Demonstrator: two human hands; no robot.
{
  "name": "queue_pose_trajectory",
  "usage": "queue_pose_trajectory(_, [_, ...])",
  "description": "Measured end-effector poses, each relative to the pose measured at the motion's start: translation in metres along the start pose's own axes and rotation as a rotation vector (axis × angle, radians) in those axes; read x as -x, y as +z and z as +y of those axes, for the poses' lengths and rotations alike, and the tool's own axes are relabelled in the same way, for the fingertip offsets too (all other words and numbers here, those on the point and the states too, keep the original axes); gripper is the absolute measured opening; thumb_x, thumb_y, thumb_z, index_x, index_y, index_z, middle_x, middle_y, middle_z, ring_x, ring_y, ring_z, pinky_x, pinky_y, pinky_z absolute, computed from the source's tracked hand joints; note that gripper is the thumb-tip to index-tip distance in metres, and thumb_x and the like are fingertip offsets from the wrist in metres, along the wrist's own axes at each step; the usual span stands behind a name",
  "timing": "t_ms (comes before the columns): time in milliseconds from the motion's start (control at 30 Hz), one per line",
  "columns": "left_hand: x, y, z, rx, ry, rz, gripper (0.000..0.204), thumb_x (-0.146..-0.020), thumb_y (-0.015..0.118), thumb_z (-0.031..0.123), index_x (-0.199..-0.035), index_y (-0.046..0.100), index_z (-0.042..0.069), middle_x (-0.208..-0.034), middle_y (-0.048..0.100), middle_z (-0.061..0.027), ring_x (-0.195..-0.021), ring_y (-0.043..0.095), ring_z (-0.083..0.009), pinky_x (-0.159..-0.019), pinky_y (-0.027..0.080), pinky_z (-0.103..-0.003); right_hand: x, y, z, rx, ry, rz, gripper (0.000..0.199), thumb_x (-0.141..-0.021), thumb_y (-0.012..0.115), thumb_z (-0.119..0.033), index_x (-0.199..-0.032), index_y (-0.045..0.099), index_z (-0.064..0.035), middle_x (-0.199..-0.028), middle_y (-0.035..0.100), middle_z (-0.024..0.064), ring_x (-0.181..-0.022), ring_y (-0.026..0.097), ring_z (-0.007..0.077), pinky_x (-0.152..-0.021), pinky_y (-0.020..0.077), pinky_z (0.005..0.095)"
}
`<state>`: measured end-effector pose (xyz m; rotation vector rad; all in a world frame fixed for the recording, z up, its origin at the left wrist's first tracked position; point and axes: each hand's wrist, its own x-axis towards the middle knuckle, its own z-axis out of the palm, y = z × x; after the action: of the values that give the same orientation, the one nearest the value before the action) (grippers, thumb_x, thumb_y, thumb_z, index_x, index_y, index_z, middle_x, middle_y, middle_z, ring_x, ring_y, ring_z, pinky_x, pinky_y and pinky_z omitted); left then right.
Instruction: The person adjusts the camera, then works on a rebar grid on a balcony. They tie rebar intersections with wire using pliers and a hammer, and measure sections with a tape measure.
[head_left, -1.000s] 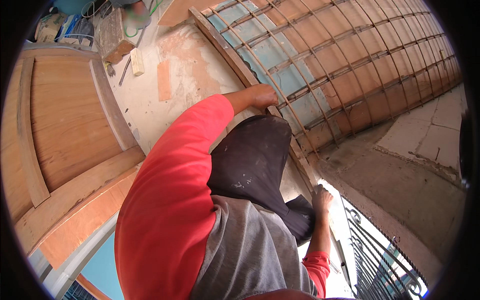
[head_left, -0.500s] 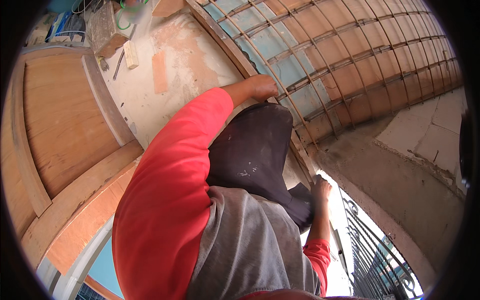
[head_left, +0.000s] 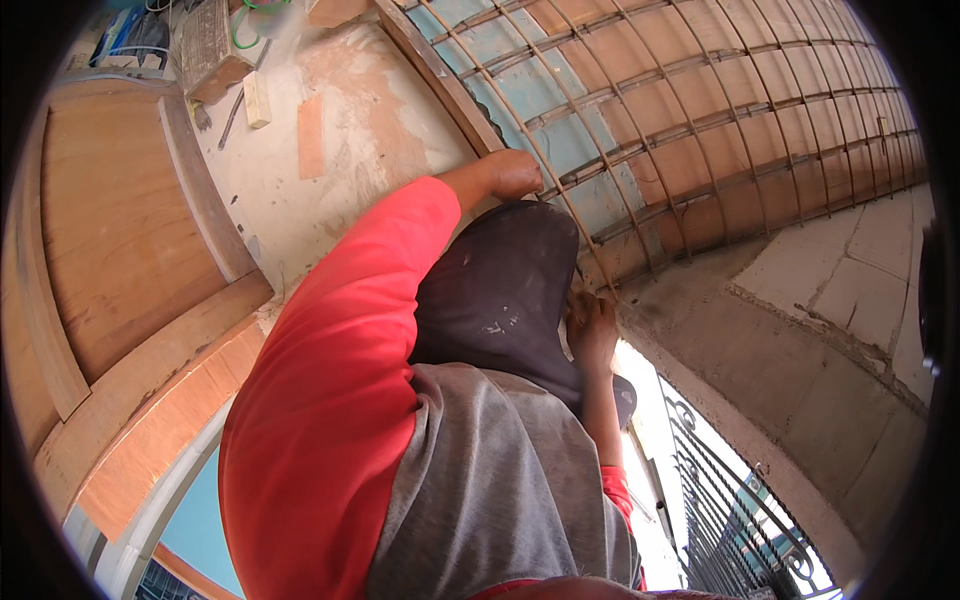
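Up on the formwork, the left hand is clenched around a bar of the rebar grid, which lies over the plywood deck ahead. The right hand touches the grid's near edge by the concrete ledge; its fingers curl there, though I cannot tell whether they grip.

Your left hand rests on the rebar grid, your right hand at its lower edge, the wooden block well left.
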<state>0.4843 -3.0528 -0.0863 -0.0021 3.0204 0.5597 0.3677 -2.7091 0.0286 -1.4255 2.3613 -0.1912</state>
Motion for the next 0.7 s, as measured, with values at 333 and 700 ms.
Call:
queue_pose_trajectory(333, [0.001,-0.012,0.0,0.01,0.027,-0.017,0.011,-0.078,0.065,0.012,-0.086,0.072,0.009,-0.09,0.072,-0.0105,-0.089,0.07,-0.0348,-0.075,0.056,-0.047,-0.063,0.049,0.01,0.101,-0.189,0.062,0.054,-0.079,0.074,-0.015,-0.126,0.052,-0.0014,-0.116,0.054,0.0207,-0.111,0.055,0.0397,-0.093,0.0469,0.0483])
queue_pose_trajectory(700, [0.004,-0.008,0.003,0.01,0.015,-0.073,0.009,-0.083,0.061,0.012,-0.087,0.069,0.011,-0.091,0.068,-0.0078,-0.092,0.07,-0.0305,-0.075,0.057,-0.045,-0.058,0.06,0.01,0.098,-0.135,0.023,0.017,-0.09,0.058,-0.009,-0.106,0.059,-0.0036,-0.106,0.059,0.0162,-0.098,0.061,0.0365,-0.081,0.0501,0.0477])
